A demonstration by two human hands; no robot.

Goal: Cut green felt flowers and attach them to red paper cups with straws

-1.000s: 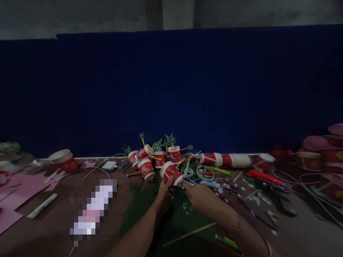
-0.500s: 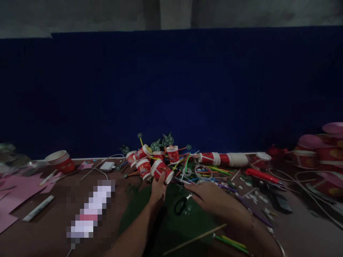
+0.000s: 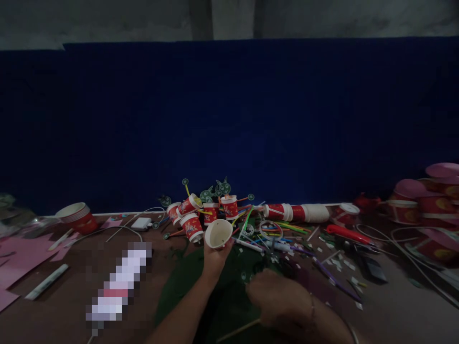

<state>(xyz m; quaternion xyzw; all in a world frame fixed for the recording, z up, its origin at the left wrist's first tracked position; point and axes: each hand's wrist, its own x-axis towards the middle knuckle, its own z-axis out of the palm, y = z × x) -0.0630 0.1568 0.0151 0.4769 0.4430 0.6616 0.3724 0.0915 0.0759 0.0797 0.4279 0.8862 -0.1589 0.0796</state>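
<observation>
My left hand (image 3: 214,263) is wrapped round a paper cup (image 3: 219,234). The cup's open mouth tilts towards me, and small dark spots show on its pale inside. To the right, my right hand (image 3: 276,291) is low over the dark green sheet (image 3: 186,277), knuckles up. Its fingers are blurred and partly hidden. A thin wooden stick (image 3: 238,330) runs beneath that hand. What looks like the scissors (image 3: 274,251) lies just beyond it, among the scraps. Behind the held cup, red decorated cups (image 3: 191,226) carry straws and round green cut-outs (image 3: 206,196).
Coloured straws (image 3: 287,227) and white scraps (image 3: 337,263) are strewn right of centre. Farther out are stacked cups (image 3: 296,213), a red-handled tool (image 3: 347,234) and looping cables. On the left are pink paper (image 3: 25,253), a marker-like stick (image 3: 46,282), nested cups (image 3: 77,217) and a pixelated object (image 3: 122,282).
My left hand has turned the cup so that its mouth faces me. The right hand has moved nearer to me, and the scissors have shifted from the green sheet's middle towards the scraps.
</observation>
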